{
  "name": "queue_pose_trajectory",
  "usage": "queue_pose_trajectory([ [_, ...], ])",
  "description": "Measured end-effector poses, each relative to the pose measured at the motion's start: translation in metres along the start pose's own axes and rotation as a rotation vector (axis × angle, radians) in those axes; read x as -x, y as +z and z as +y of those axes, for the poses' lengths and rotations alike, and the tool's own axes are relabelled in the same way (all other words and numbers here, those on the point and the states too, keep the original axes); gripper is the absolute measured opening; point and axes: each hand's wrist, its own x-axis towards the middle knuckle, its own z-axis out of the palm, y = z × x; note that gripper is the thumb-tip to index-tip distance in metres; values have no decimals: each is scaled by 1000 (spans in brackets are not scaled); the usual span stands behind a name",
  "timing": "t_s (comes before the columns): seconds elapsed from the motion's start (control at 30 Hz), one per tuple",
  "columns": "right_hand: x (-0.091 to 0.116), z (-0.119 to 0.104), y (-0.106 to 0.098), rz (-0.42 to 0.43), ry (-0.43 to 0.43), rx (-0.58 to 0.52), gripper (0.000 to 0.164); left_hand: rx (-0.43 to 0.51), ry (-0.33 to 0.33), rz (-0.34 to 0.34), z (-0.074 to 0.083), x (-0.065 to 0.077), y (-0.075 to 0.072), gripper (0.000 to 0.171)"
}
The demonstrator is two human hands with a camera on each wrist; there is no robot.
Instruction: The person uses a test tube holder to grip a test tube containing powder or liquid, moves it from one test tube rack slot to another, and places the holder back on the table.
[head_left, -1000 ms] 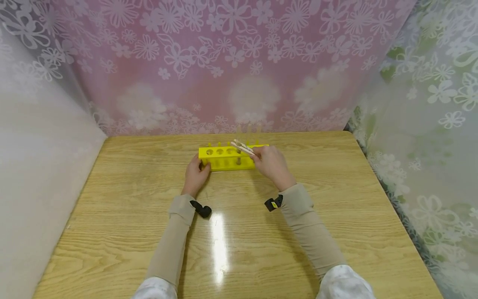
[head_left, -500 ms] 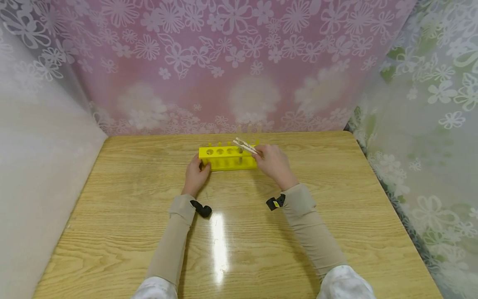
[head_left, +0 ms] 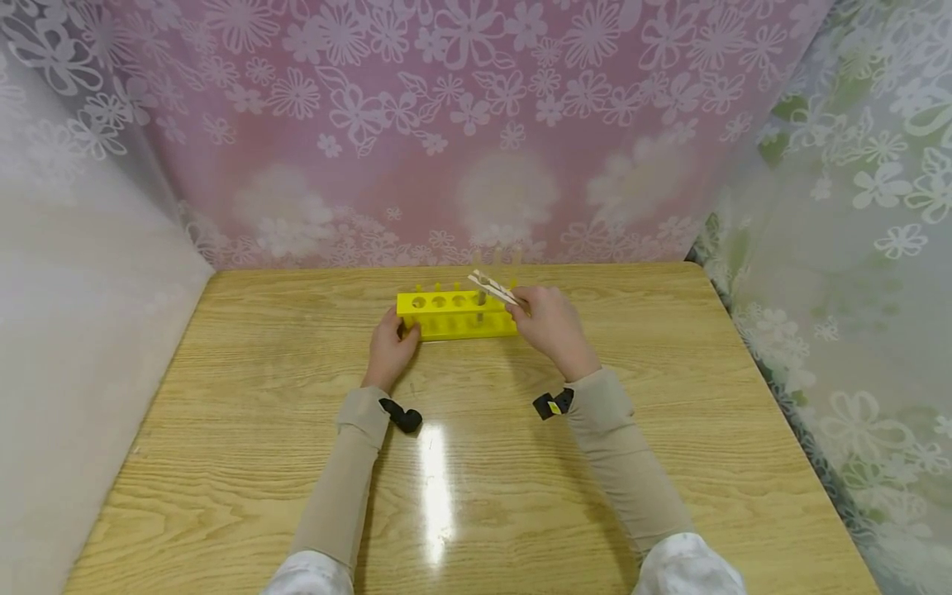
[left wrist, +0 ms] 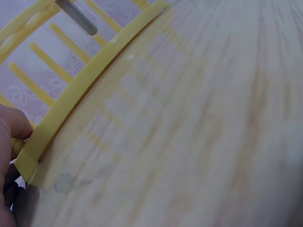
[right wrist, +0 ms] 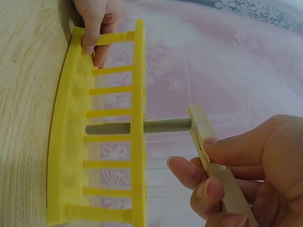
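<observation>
A yellow test tube rack stands near the table's back. My left hand grips its left end, the thumb at the front. My right hand holds a wooden test tube clamp slantwise over the rack. In the right wrist view, the jaws of the clamp are around the upper end of a test tube with grey-green contents. That tube passes through a hole in the rack's top plate. In the left wrist view, the bottom of the tube appears above the base.
Clear test tubes stand in holes on the rack's right side, faint against the pink floral backdrop. Several thin yellow pegs rise behind the rack. The wooden table extends in front, with patterned curtains at both sides.
My right hand has shifted slightly to the right, and the clamp and grey-green tube have moved with it and a little upward. My left hand stays on the rack's end.
</observation>
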Motion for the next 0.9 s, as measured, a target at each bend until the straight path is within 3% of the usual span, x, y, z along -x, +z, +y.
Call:
queue_pose_trajectory([
  [0.6,5,-2,-14,27,13,-57,15,-2,11,-3,-2,-1,-1,29],
  [0.9,9,-4,-21,57,4,-80,27,-2,2,-8,1,0,-1,30],
])
